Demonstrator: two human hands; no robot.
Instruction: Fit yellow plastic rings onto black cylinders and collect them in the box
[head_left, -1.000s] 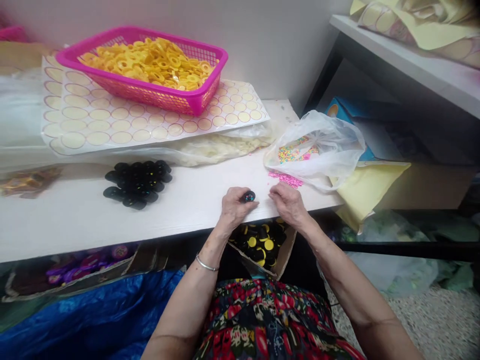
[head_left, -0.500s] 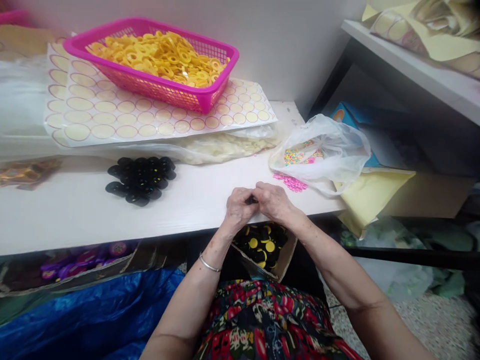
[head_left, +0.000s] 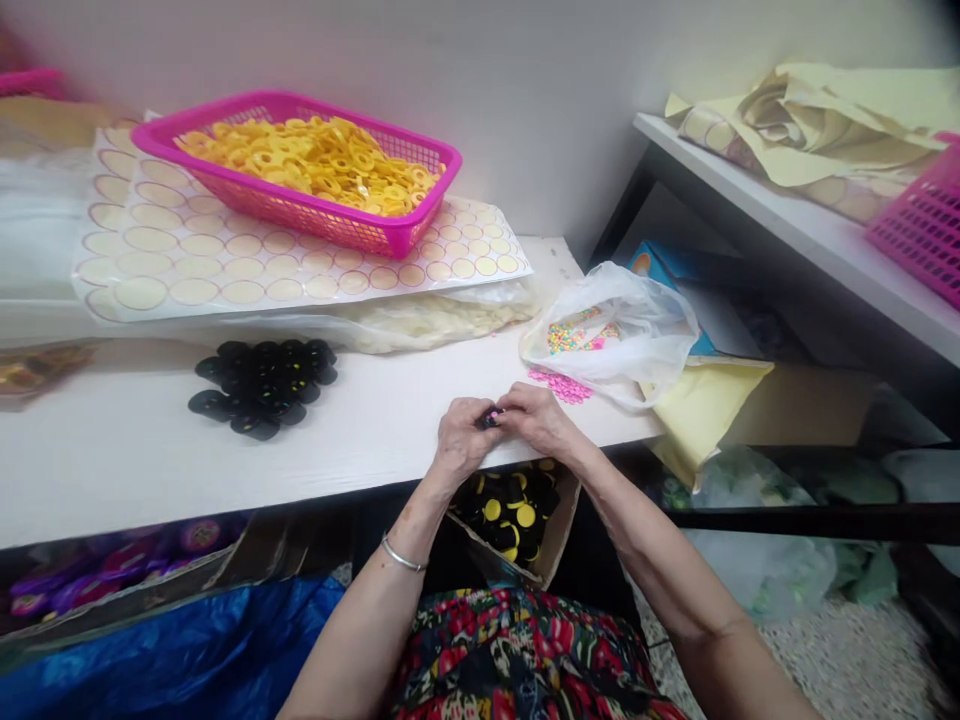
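Near the front edge of the white table [head_left: 375,440], my left hand [head_left: 463,438] grips a small black piece [head_left: 489,417] with a spot of pink on it. My right hand [head_left: 536,418] meets it from the other side, its fingers pinched at the piece; what they hold, if anything, is too small to tell. Just behind my right hand lies a small heap of pink pieces [head_left: 562,386]. A group of black pieces [head_left: 262,385] rests on the table to the left. Below my hands, an open box [head_left: 564,530] holds black and yellow pieces.
A pink basket [head_left: 300,205] of yellow rings stands on printed sheets [head_left: 195,265] at the back. An open plastic bag [head_left: 645,335] with small colourful pieces lies right of my hands. A shelf [head_left: 750,205] with paper and another pink basket [head_left: 922,225] is at the right.
The view has shifted, bringing the right-hand pink basket into sight. My hands remain together, and the black piece with its pink spot now shows more clearly between them.
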